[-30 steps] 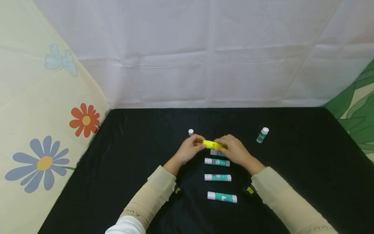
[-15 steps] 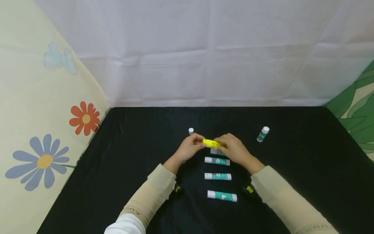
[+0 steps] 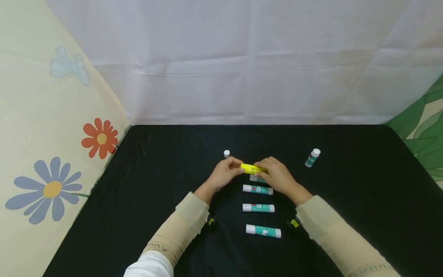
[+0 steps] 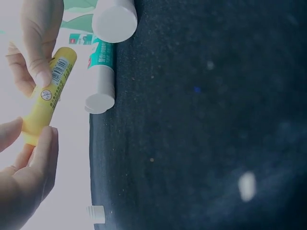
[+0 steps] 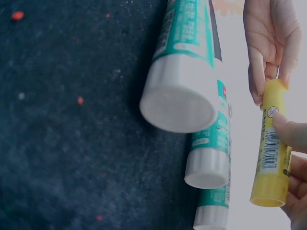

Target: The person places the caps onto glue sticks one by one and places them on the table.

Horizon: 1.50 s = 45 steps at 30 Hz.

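Note:
A yellow glue stick [image 3: 248,168] lies roughly level between the two hands, over the far end of a row of glue sticks. My left hand [image 3: 224,174] pinches its left end between thumb and fingers. Gripping the other end is my right hand [image 3: 278,176], whose fingers cover part of the barrel. In the right wrist view the barcode label of the yellow glue stick [image 5: 271,148] faces the camera, with the thumb beside it. Below the hands, a green-and-white glue stick [image 3: 255,179] is partly hidden by the right hand.
Nearer the person lie more green-and-white glue sticks: one [image 3: 257,189], another [image 3: 258,208] and a front one [image 3: 263,231]. Another glue stick [image 3: 312,157] stands upright at the back right. A small white cap-like piece [image 3: 226,153] shows behind the left hand. Black cloth [image 3: 155,173] covers the table.
The head view has shifted slightly, so the scene sits a little higher. Both hands keep hold of the yellow glue stick in nearly the same place.

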Motion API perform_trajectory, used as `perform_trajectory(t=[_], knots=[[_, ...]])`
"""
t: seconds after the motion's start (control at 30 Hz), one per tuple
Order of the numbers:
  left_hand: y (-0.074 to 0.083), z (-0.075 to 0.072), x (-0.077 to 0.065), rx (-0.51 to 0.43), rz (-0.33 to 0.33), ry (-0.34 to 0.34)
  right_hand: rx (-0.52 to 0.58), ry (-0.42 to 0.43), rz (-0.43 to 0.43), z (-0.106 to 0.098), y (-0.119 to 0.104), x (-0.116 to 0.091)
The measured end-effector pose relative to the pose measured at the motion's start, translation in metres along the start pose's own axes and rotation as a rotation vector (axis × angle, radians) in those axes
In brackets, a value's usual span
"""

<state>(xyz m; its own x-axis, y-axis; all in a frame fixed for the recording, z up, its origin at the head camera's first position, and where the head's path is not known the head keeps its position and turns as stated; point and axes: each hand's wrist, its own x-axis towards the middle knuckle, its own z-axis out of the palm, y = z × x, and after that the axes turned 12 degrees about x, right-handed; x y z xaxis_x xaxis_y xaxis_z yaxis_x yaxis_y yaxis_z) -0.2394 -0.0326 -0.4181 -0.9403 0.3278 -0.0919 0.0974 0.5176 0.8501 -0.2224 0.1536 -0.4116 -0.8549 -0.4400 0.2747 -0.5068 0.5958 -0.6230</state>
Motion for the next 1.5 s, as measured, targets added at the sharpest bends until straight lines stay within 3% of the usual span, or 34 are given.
perform_trajectory(t=[0.33,0.63,0.9,1.13,1.3,1.5], knots=[[0.001,0.001,0.003,-0.037,-0.016,0.003,0.007,-0.014,0.002,-0.002,0.006,0.002],[-0.011,-0.006,0.001,-0.031,-0.053,-0.008,0.012,-0.007,0.005,-0.002,0.012,0.004],[-0.019,-0.018,0.000,0.061,-0.043,0.004,0.049,-0.015,0.076,-0.004,0.021,0.004],[-0.022,-0.027,0.003,0.116,-0.073,0.012,0.053,-0.054,0.137,-0.005,0.027,0.006],[-0.023,-0.029,0.006,0.148,-0.040,0.032,0.044,-0.044,0.152,-0.006,0.032,0.006],[-0.025,-0.031,0.011,0.265,0.017,0.078,0.041,-0.049,0.170,-0.005,0.038,0.006]])
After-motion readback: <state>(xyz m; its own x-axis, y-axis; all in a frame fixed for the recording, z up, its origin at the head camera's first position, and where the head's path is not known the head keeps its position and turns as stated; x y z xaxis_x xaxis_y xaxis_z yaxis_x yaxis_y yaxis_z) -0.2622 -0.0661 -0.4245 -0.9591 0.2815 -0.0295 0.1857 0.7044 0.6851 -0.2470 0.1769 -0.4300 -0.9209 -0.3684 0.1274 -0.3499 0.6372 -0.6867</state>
